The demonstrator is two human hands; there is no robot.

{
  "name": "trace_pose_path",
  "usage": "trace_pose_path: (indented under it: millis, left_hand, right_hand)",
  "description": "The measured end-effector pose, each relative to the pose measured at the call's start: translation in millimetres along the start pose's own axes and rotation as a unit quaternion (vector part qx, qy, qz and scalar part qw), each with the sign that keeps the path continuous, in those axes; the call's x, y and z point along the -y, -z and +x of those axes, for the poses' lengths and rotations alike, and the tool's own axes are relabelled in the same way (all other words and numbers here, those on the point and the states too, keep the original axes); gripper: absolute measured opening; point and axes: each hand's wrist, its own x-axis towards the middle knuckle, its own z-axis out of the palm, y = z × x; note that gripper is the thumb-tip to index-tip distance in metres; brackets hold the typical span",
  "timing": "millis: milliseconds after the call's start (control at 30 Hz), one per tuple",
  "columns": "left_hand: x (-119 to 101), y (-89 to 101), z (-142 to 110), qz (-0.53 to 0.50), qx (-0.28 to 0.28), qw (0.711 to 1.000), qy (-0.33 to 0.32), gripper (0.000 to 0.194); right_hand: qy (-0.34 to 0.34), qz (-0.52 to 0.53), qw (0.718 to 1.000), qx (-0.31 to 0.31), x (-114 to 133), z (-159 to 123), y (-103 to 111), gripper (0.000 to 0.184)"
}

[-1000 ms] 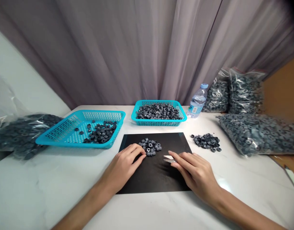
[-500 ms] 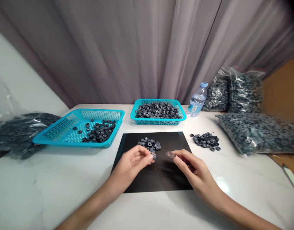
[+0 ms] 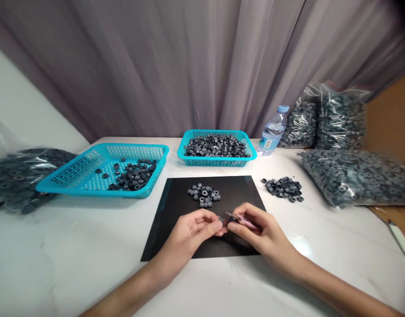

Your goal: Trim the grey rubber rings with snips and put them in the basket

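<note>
Just in front of the small pile of grey plastic rings (image 3: pixel 205 194), my two hands meet over the black mat (image 3: pixel 176 229). My left hand (image 3: pixel 197 229) pinches one grey ring (image 3: pixel 221 222) between thumb and fingertips. In my right hand (image 3: pixel 260 226) is a small two-bladed tool (image 3: pixel 248 223), pinkish along its body; its exact kind is hard to make out. The tool's tip is close beside the ring, and a dark bit shows at my right fingertips. Fingers hide most of the contact.
A blue basket (image 3: pixel 73 193) with some rings stands left; a fuller blue basket (image 3: pixel 217 163) stands at the back. Right of the mat lies a loose ring pile (image 3: pixel 284 189). A water bottle (image 3: pixel 273 132) and bulging bags of rings (image 3: pixel 357 180) are beyond; another bag (image 3: pixel 27 176) lies far left.
My left hand has picked a ring from the pile on the mat and carried it right, toward the tool. Both hands have come together. The view has shifted slightly.
</note>
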Motion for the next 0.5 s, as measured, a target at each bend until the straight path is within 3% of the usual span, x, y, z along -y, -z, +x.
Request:
trace_pose_path:
  millis: [233, 500]
  left_hand:
    - [-2.8, 0.9, 0.9, -0.079, -0.021, 0.996, 0.030, 0.019]
    - [-2.4, 2.1, 1.8, -0.117, -0.004, 0.992, 0.050, 0.016]
  right_hand:
    - [0.055, -0.183, 0.980, -0.056, -11.3, 13.0, 11.5, 0.017]
    - [0.063, -0.139, 0.987, -0.048, -12.9, 13.3, 12.5, 0.019]
